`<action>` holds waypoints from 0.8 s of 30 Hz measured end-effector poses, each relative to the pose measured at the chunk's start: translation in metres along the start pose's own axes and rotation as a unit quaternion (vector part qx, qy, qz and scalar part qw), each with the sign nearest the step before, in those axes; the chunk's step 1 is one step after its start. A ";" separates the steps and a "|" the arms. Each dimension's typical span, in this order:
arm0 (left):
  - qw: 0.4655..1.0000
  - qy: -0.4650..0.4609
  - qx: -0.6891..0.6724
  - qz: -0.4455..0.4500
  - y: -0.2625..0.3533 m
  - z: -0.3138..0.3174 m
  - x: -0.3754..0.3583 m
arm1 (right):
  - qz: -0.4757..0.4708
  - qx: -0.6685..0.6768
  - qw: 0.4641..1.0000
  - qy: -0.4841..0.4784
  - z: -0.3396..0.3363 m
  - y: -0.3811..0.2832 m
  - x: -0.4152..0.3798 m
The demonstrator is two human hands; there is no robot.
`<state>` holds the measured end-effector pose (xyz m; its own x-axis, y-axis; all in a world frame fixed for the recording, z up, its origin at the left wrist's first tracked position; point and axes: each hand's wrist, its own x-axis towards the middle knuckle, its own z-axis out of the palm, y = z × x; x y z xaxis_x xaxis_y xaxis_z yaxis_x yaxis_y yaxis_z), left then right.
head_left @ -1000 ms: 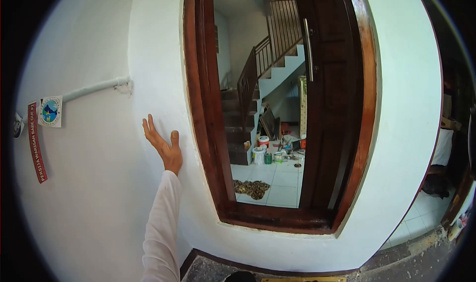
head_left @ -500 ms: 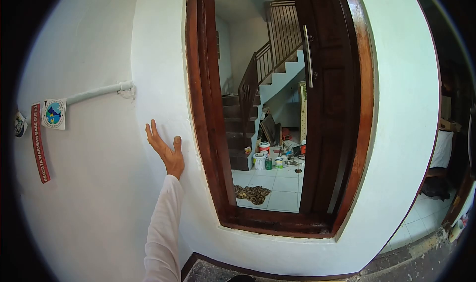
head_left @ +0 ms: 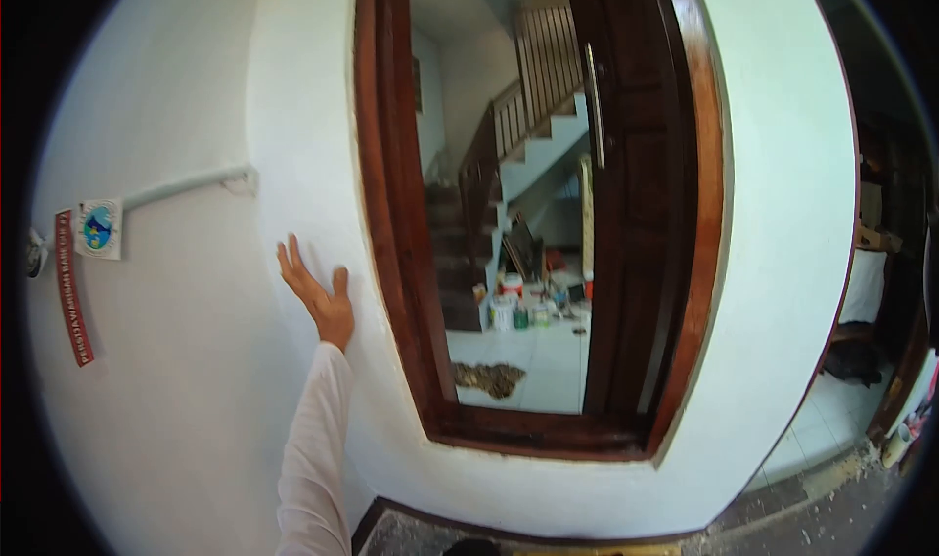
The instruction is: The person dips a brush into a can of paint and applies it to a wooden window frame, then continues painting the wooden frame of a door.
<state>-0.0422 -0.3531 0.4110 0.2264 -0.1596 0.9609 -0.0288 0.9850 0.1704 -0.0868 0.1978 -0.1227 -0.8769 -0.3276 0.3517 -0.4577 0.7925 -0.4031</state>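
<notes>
My left hand [head_left: 318,295] lies flat on the white wall [head_left: 196,360], fingers spread, just left of the dark wooden door frame [head_left: 391,214]. Its arm wears a long white sleeve [head_left: 315,458]. Nothing is in the hand. My right hand is out of sight. The wooden door [head_left: 636,184] stands open inward, with a long metal handle [head_left: 594,106] on it.
Through the doorway are a staircase [head_left: 499,145], paint cans [head_left: 509,307] and clutter on white tiles, and a dark heap [head_left: 489,378] near the threshold. A white pipe [head_left: 186,186] and two stickers [head_left: 98,228] are on the wall at left. A second opening shows at the far right [head_left: 871,302].
The view has shifted slightly and blurred. My left hand stays pressed on the wall in about the same spot.
</notes>
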 end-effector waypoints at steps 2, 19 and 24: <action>0.998 -0.011 0.037 0.040 -0.010 0.000 -0.002 | 0.120 0.096 0.987 -0.050 -0.008 -0.005 0.000; 0.999 -0.022 -0.022 -0.011 -0.025 0.005 0.001 | 0.200 0.155 0.967 -0.016 -0.013 0.000 -0.006; 1.000 -0.015 -0.025 -0.010 -0.023 0.004 0.003 | 0.220 0.190 0.957 0.002 -0.025 -0.003 -0.002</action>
<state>-0.0452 -0.3760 0.4110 0.1961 -0.1805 0.9638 0.0233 0.9835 0.1794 -0.0803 0.2086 -0.1013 -0.9967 -0.0023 0.0807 -0.0654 0.6094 -0.7902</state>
